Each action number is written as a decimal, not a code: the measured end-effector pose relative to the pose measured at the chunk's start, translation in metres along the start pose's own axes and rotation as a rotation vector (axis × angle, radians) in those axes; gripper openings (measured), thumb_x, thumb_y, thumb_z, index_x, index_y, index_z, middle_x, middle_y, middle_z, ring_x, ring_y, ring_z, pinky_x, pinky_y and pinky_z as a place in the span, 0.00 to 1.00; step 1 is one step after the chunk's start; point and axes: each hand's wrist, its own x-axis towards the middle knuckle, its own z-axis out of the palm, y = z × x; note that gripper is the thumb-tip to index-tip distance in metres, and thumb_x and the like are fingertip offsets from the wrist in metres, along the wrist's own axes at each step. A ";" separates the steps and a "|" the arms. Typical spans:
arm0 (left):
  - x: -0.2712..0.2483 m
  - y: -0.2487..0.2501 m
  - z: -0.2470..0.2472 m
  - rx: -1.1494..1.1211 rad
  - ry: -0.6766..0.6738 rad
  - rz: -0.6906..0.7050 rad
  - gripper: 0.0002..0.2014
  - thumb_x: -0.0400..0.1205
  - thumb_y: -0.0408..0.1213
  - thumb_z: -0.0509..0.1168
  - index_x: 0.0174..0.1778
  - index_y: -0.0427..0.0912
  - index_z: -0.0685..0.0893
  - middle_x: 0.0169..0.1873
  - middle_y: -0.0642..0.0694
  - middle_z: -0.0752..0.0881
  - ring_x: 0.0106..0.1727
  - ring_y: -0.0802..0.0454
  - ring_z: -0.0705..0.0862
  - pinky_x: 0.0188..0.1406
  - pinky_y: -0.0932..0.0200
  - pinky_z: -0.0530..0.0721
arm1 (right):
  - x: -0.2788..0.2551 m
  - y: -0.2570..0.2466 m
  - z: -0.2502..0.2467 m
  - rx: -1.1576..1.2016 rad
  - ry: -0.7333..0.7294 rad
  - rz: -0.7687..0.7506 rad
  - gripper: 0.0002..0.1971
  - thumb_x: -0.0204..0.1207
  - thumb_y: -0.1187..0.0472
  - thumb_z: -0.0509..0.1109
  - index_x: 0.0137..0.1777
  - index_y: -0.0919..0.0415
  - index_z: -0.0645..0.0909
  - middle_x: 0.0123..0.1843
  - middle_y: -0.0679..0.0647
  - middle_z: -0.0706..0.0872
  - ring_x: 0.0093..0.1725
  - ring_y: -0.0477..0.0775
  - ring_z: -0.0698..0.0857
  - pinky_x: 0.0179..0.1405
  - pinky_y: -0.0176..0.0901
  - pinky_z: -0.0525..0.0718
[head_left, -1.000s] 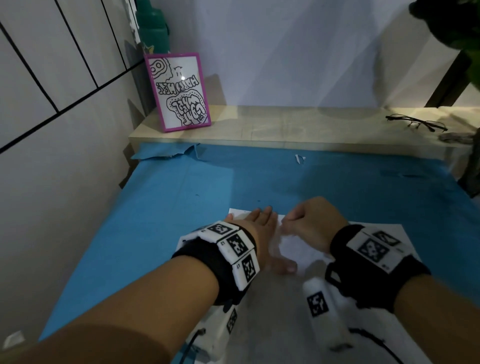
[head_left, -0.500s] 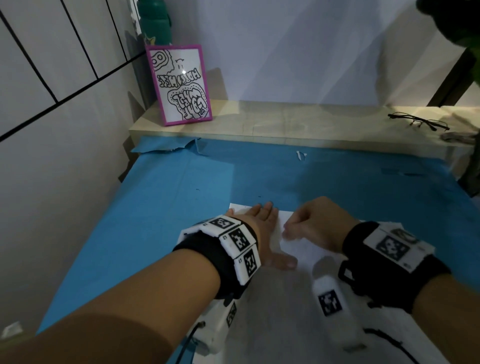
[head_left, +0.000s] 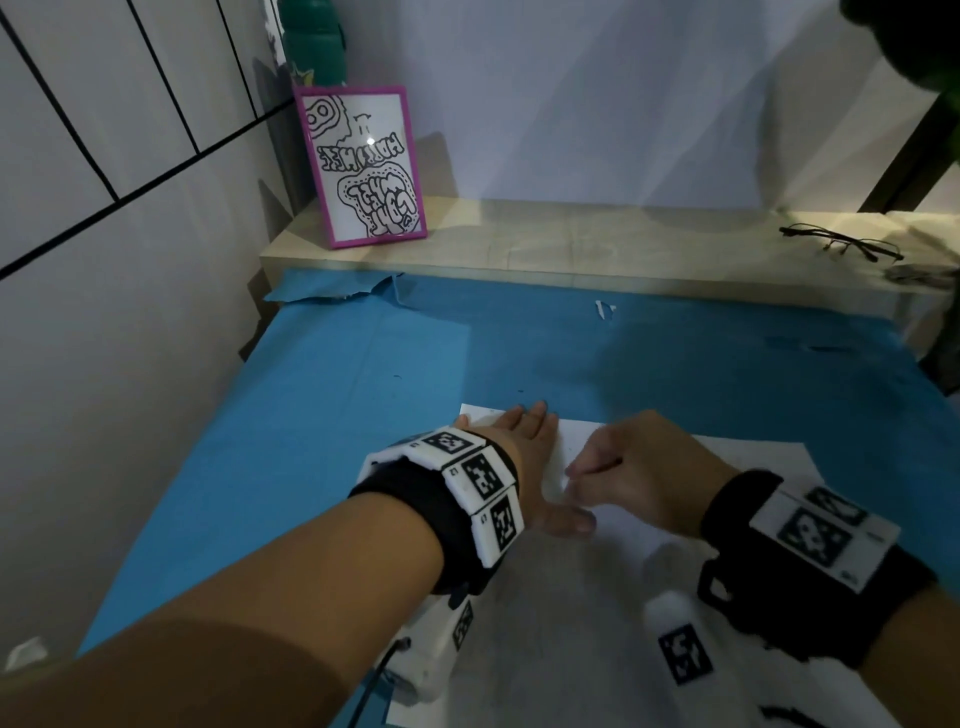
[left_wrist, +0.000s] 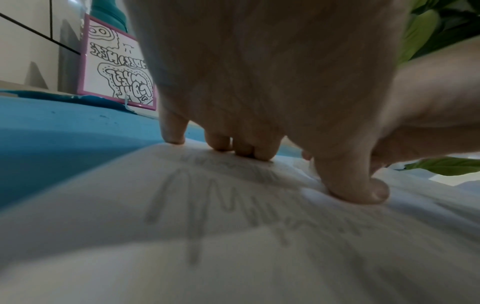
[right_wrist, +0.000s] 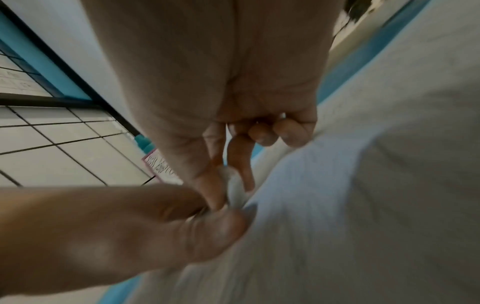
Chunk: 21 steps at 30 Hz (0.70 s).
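My right hand (head_left: 639, 467) pinches a small white lump (right_wrist: 233, 185) between thumb and forefinger, low against the white paper sheet (head_left: 753, 457). My left hand (head_left: 524, 447) lies flat, fingers straight, pressing that sheet onto the blue table cover (head_left: 337, 415).
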 end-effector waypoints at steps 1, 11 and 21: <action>0.000 0.000 0.000 -0.001 -0.002 0.003 0.55 0.73 0.72 0.59 0.84 0.46 0.35 0.83 0.53 0.35 0.84 0.55 0.39 0.79 0.32 0.43 | 0.000 0.000 0.000 0.019 -0.006 -0.003 0.03 0.65 0.62 0.79 0.33 0.54 0.88 0.36 0.49 0.90 0.34 0.38 0.83 0.33 0.24 0.75; -0.001 0.001 -0.001 -0.007 0.004 -0.005 0.54 0.73 0.71 0.59 0.84 0.47 0.36 0.83 0.54 0.36 0.84 0.56 0.39 0.80 0.34 0.43 | 0.015 0.000 -0.004 0.003 0.150 0.012 0.07 0.69 0.59 0.77 0.41 0.63 0.89 0.45 0.55 0.91 0.42 0.49 0.85 0.35 0.30 0.75; -0.002 0.000 -0.001 -0.003 -0.002 0.001 0.55 0.73 0.71 0.59 0.84 0.47 0.36 0.83 0.54 0.36 0.84 0.55 0.39 0.79 0.34 0.42 | 0.032 0.008 -0.006 0.045 0.268 0.029 0.05 0.68 0.60 0.78 0.41 0.62 0.88 0.36 0.50 0.87 0.35 0.44 0.81 0.29 0.27 0.74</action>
